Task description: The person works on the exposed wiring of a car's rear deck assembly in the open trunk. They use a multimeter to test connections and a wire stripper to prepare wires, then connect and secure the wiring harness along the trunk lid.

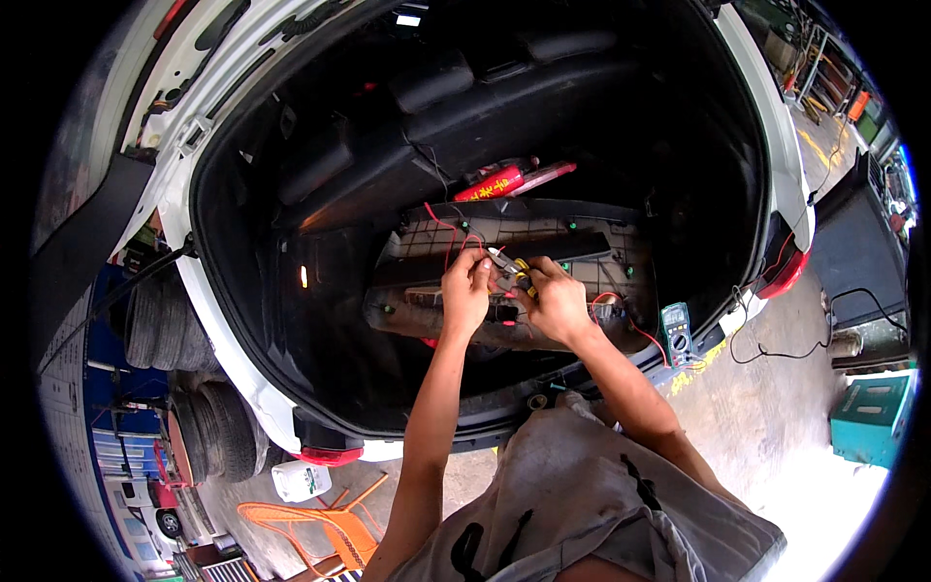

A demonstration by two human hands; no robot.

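Inside an open car trunk lies a detached trim panel (611, 276) with green clips and red wires (442, 223). Over its middle my left hand (467, 296) pinches a thin red wire near the jaws of yellow-handled pliers (505, 262). My right hand (556, 303) is closed on the pliers' handles, just right of my left hand. A multimeter (676, 335) stands at the trunk's front edge, right of my right forearm, with leads attached. Red cylinders or packages (490, 184) lie behind the panel, partly hidden.
The white trunk rim (223, 330) surrounds the work. Stacked tyres (221, 432), an orange chair (344, 533) and a white jug (299, 479) are at left. At right stand a dark cabinet or machine (853, 262) with a loose cable and a teal box (868, 417).
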